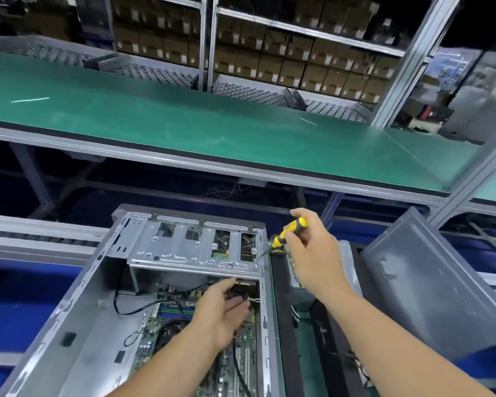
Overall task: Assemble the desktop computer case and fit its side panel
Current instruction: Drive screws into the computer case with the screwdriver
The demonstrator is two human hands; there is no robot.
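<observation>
Inside the open case (103,296), the left hand (224,313) pinches a cable (242,298) aside while the right hand (312,253) grips a screwdriver (288,230), tip at the drive cage (195,253) corner, likely for a screw.

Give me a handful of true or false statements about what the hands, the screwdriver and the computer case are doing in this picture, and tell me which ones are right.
1. The right hand holds a yellow and black screwdriver. True.
2. The computer case has its side panel fitted. False: the case lies open and the motherboard shows inside.
3. The left hand reaches inside the case, at cables below the drive cage. True.
4. The screwdriver tip points at the green shelf. False: it points down at the case's upper right corner.
5. A grey panel leans to the right of the case. True.
</observation>
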